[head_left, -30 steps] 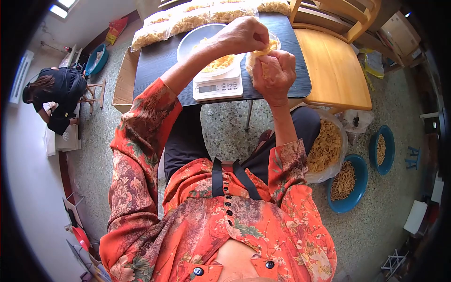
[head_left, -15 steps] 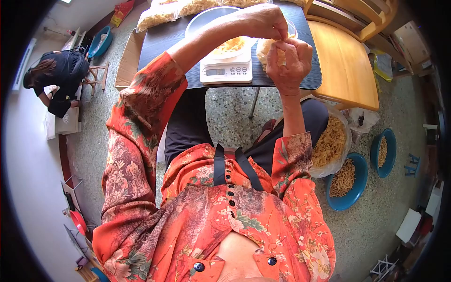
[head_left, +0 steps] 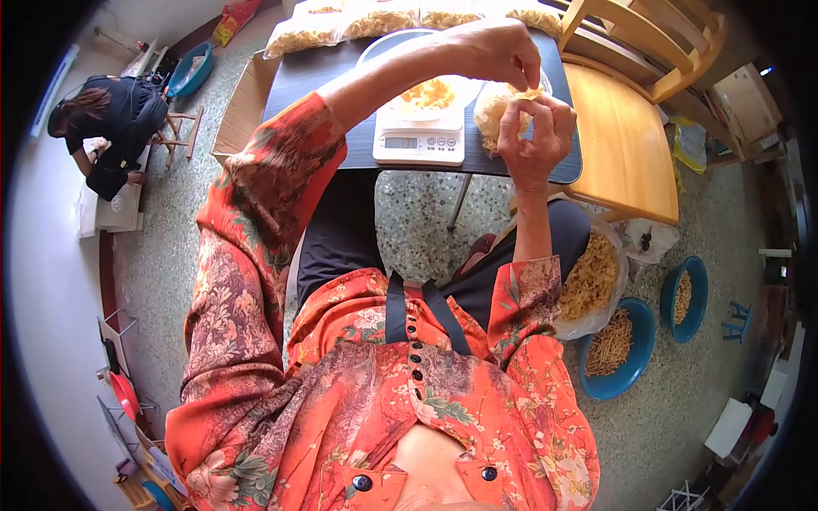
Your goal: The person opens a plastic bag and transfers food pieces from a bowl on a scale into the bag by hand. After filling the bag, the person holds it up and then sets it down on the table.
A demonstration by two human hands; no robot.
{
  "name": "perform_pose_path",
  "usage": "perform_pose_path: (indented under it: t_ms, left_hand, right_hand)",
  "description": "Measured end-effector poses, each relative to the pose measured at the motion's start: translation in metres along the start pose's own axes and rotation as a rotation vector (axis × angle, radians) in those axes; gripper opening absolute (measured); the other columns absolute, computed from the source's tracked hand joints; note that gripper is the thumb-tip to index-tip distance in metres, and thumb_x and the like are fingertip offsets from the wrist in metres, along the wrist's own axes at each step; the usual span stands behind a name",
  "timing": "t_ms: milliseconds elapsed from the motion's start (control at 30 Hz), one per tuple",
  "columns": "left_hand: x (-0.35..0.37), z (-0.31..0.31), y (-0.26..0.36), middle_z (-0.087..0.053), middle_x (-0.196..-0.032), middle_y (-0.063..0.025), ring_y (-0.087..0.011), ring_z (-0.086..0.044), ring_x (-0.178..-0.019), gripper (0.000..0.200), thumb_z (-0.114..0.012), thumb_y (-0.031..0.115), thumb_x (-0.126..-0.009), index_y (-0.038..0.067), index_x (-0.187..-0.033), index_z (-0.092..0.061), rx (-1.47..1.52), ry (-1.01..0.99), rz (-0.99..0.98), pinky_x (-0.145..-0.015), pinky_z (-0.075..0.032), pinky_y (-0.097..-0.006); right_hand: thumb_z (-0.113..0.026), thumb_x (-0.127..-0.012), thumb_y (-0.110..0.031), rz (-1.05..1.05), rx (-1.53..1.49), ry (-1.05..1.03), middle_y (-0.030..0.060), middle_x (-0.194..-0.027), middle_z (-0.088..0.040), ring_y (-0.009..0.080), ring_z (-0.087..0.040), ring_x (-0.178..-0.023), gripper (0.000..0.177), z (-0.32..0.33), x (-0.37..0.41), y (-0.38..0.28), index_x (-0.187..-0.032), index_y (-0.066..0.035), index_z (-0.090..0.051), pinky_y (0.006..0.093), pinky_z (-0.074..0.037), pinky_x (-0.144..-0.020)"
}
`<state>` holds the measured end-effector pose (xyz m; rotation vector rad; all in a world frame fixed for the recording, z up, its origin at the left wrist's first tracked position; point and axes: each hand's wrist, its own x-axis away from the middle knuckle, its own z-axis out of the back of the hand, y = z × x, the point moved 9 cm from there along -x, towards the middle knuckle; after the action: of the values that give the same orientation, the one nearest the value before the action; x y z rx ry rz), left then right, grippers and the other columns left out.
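My left hand [head_left: 494, 53] and my right hand [head_left: 535, 134] meet above the dark table [head_left: 332, 81]. Together they hold a clear plastic bag of yellow snack pieces [head_left: 494, 115], pinching it at its mouth. Just left of the bag stands a white kitchen scale [head_left: 419, 143] with a metal bowl [head_left: 383, 47] on it, and the bowl holds more yellow snack pieces [head_left: 429, 92]. Both sleeves are orange with a flower print.
Several filled snack bags [head_left: 341, 25] line the table's far edge. A wooden chair [head_left: 622, 128] stands at the right. On the floor at my right are a big bag of snacks [head_left: 592, 277] and two blue basins [head_left: 618, 345]. Another person [head_left: 111, 128] crouches at the far left.
My hands have kept working the bag's mouth, with my right fingers now raised and pinching higher. The camera view has shifted a little; the scale and bowl stayed put.
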<state>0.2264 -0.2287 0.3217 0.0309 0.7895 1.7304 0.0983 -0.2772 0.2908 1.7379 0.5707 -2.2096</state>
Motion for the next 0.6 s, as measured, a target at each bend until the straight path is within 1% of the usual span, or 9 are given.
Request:
perform_pose_path:
  t_ms: [33,133,200,233,367,400,467,500,600]
  left_hand:
    - [0.006,0.012,0.010,-0.073,-0.083,-0.0047,-0.0167,-0.067,-0.072,0.016,-0.076,0.016,-0.078,0.008,-0.091,-0.077,-0.011,0.072,-0.138,-0.067,-0.054,-0.0309]
    - [0.034,0.059,0.014,-0.074,-0.082,-0.0074,-0.0160,-0.068,-0.075,0.013,-0.075,0.014,-0.079,0.004,-0.088,-0.075,0.087,0.150,-0.056,-0.067,-0.053,-0.0332]
    - [0.058,0.067,-0.017,-0.074,-0.083,-0.0067,-0.0144,-0.068,-0.077,0.013,-0.075,0.014,-0.080,0.004,-0.089,-0.075,0.052,0.051,0.331,-0.071,-0.054,-0.0310]
    - [0.068,0.064,-0.041,-0.074,-0.091,-0.0091,-0.0147,-0.068,-0.086,0.013,-0.074,0.016,-0.082,0.007,-0.092,-0.076,-0.042,-0.027,0.462,-0.075,-0.054,-0.0292]
    - [0.092,0.049,-0.056,-0.070,-0.083,-0.0074,-0.0176,-0.068,-0.079,0.017,-0.080,0.005,-0.076,0.002,-0.091,-0.073,-0.252,-0.057,0.425,-0.072,-0.055,-0.0311]
    - [0.093,0.042,-0.055,-0.069,-0.089,-0.0090,-0.0195,-0.068,-0.082,0.021,-0.080,0.005,-0.076,0.002,-0.095,-0.072,-0.313,-0.096,0.374,-0.072,-0.056,-0.0314]
    - [0.099,0.032,-0.064,-0.068,-0.099,-0.0109,-0.0214,-0.068,-0.085,0.027,-0.081,0.005,-0.076,0.003,-0.101,-0.071,-0.290,0.054,0.243,-0.073,-0.057,-0.0325]
    - [0.098,0.023,-0.072,-0.066,-0.107,-0.0127,-0.0262,-0.067,-0.094,0.032,-0.081,0.006,-0.076,0.005,-0.106,-0.070,-0.270,0.030,0.268,-0.080,-0.057,-0.0369]
    - [0.097,0.010,-0.078,-0.066,-0.107,-0.0135,-0.0304,-0.065,-0.100,0.037,-0.081,0.005,-0.075,0.005,-0.110,-0.069,-0.287,0.106,0.167,-0.089,-0.054,-0.0407]
  right_hand:
    - [-0.074,-0.069,-0.003,0.000,-0.005,-0.006,0.0086,-0.086,-0.059,0.0267,-0.057,-0.081,0.016,0.000,0.000,-0.001,-0.081,-0.008,-0.065,0.0376,-0.049,-0.070]
    - [-0.075,-0.069,-0.003,0.009,0.007,-0.014,0.0090,-0.086,-0.059,0.0269,-0.058,-0.081,0.016,-0.002,0.000,-0.002,-0.080,-0.007,-0.064,0.0375,-0.050,-0.070]
    - [-0.075,-0.069,-0.003,0.004,0.013,-0.022,0.0096,-0.086,-0.059,0.0271,-0.058,-0.081,0.016,-0.002,0.002,-0.001,-0.079,-0.006,-0.064,0.0378,-0.050,-0.070]
    - [-0.075,-0.069,-0.003,0.004,0.023,-0.031,0.0097,-0.086,-0.059,0.0271,-0.058,-0.082,0.016,-0.003,0.002,-0.001,-0.079,-0.006,-0.064,0.0378,-0.050,-0.070]
    - [-0.076,-0.069,-0.003,0.007,0.028,-0.051,0.0101,-0.087,-0.059,0.0273,-0.059,-0.083,0.016,-0.007,0.002,-0.002,-0.079,-0.005,-0.064,0.0381,-0.051,-0.071]
    - [-0.076,-0.069,-0.003,0.008,0.030,-0.051,0.0101,-0.087,-0.059,0.0273,-0.059,-0.083,0.016,-0.007,0.002,-0.003,-0.079,-0.005,-0.064,0.0381,-0.051,-0.071]
    - [-0.076,-0.069,-0.003,0.003,0.016,-0.064,0.0099,-0.087,-0.059,0.0275,-0.059,-0.084,0.016,-0.008,0.002,-0.004,-0.080,-0.005,-0.064,0.0382,-0.051,-0.072]
    - [-0.076,-0.069,-0.003,0.006,0.017,-0.067,0.0099,-0.087,-0.059,0.0275,-0.059,-0.084,0.016,-0.008,0.003,-0.003,-0.080,-0.005,-0.064,0.0382,-0.051,-0.072]
    - [-0.077,-0.069,-0.004,0.012,0.024,-0.074,0.0097,-0.088,-0.059,0.0276,-0.059,-0.084,0.017,-0.009,0.003,-0.004,-0.081,-0.006,-0.065,0.0382,-0.052,-0.073]
